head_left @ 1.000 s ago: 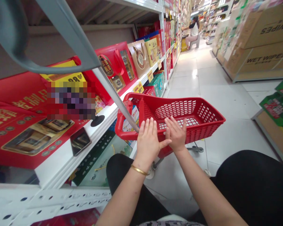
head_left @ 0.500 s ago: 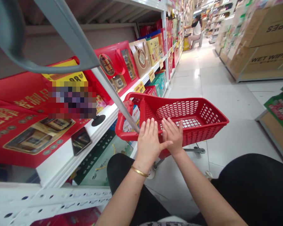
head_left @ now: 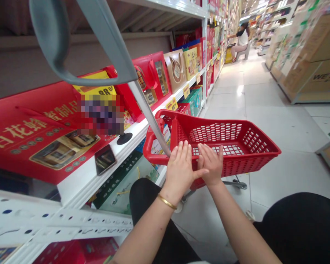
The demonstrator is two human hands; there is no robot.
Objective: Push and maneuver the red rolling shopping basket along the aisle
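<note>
A red plastic basket trolley (head_left: 236, 161) with lattice walls stands in front of me, its long grey handle (head_left: 151, 121) rising to the upper left. My left hand (head_left: 180, 170), with a gold bangle at the wrist, lies palm down near the basket's close rim, its fingers stretched out. Beside it my right hand (head_left: 210, 165) is also spread flat at the same rim. The left thumb reaches across to the right hand. Neither hand holds anything. Whether the palms press on the rim is hidden. A white box (head_left: 165, 137) shows inside the basket's left part.
At left, a white shelf (head_left: 79, 183) carries red gift boxes (head_left: 46, 128) and a phone (head_left: 105, 160). Cartons (head_left: 316, 80) stand on the right. A person (head_left: 240, 40) sits on a stool far down the aisle. My knees are on both sides below.
The whole scene, hands and basket included, has shifted right in the view. The hands keep the same flat pose at the basket's rim.
</note>
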